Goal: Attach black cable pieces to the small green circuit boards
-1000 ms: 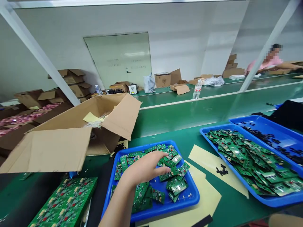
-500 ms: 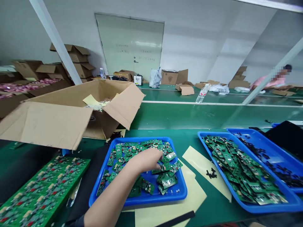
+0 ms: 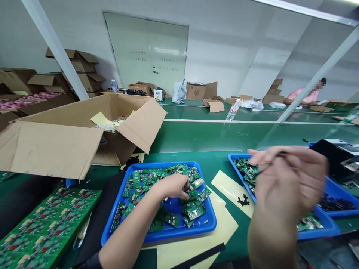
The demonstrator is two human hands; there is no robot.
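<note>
My left hand [image 3: 174, 185] reaches into a blue tray [image 3: 105, 235] of small green circuit boards [image 3: 196, 210]. Its fingers and thumb are bent round the edge of a circuit board on the tray's right side; the fingertips are partly hidden. My right hand [image 3: 288, 179], smeared by motion, is raised in front of a second blue tray [image 3: 331, 228], which also holds green boards. Its fingers are pinched together, and a small dark thing seems to show at them, too blurred to name.
Large green board panels [image 3: 47, 228] lie at the left, below an open cardboard box [image 3: 56, 145]. Yellowish paper sheets [image 3: 224, 228] bear a black strip [image 3: 199, 257] and small black pieces [image 3: 243, 200]. Further right are black parts [image 3: 336, 203] in another blue tray. A person [image 3: 304, 96] sits far off.
My right hand has come up into view at the right, over the second tray. My left hand stays among the circuit boards. The whole view has shifted slightly.
</note>
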